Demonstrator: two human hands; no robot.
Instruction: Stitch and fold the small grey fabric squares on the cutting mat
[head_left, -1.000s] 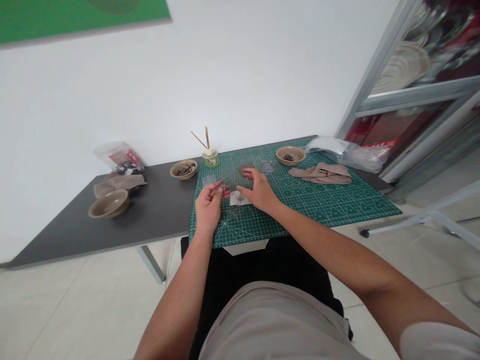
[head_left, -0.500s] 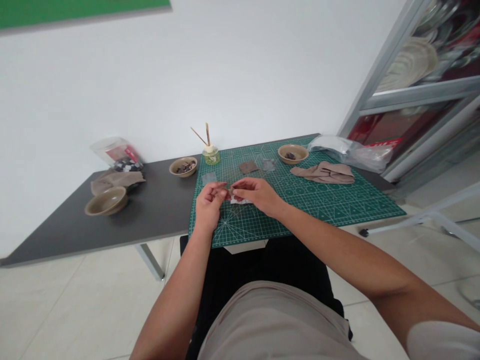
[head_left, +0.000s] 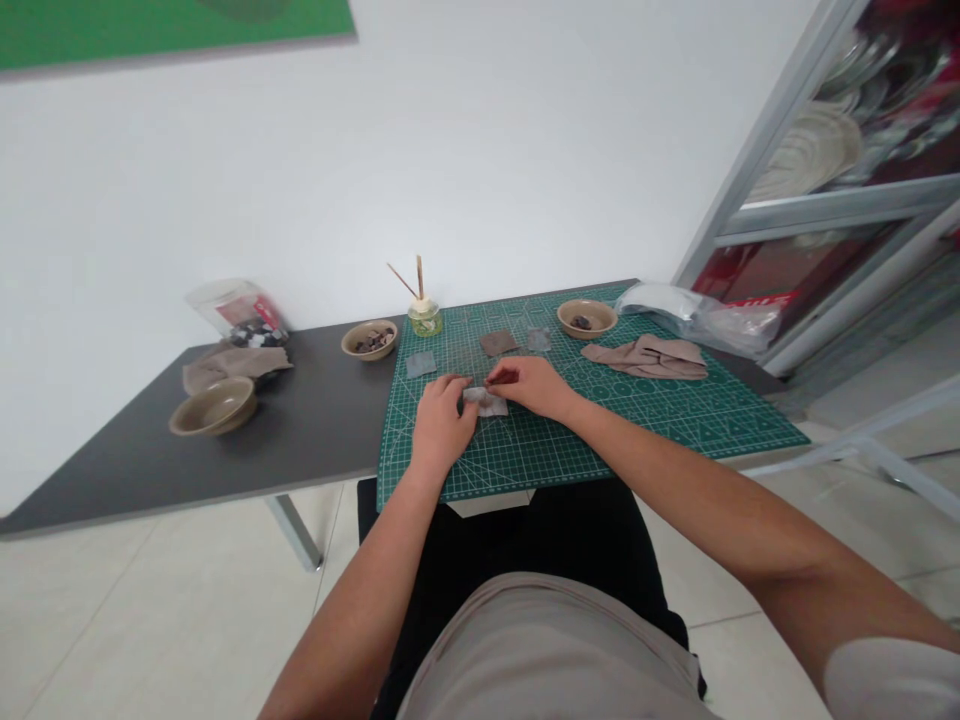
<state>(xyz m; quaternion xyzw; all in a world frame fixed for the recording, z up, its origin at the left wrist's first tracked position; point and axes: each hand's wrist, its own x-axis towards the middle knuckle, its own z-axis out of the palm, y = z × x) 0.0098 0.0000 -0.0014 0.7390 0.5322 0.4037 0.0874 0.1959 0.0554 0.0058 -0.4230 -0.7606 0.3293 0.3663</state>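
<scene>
Small pale grey sheet, creased, lying partly hidden on the green gridded mat, toward its front edge

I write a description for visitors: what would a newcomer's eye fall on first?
Probably the large green gridded mat on the right part of the dark grey table. Next, the bare left hand and right hand at a small pale cloth-like piece on it. Beyond, a squat clear bottle with two brown sticks stands near the white wall.
</scene>
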